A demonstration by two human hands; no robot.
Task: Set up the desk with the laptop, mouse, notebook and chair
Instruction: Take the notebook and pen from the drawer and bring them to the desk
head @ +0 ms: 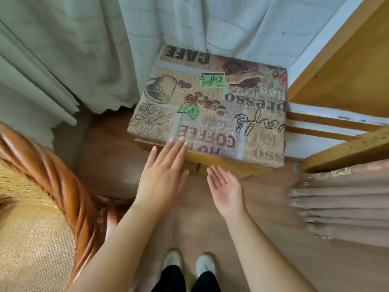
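Note:
A wooden chair (210,102) with a coffee-print cushioned seat stands on the floor ahead of me, against pale curtains. My left hand (162,173) is flat, palm down, its fingertips over the seat's near left edge. My right hand (227,188) is palm up with fingers apart, just in front of the seat's wooden front rail, holding nothing. No laptop, mouse or notebook is in view.
A wooden desk frame (347,76) with rails stands to the right of the chair. A pleated beige cloth (341,203) hangs at the right. A wicker armchair (52,186) with a woven cushion fills the left. My feet (189,266) stand on the wood floor.

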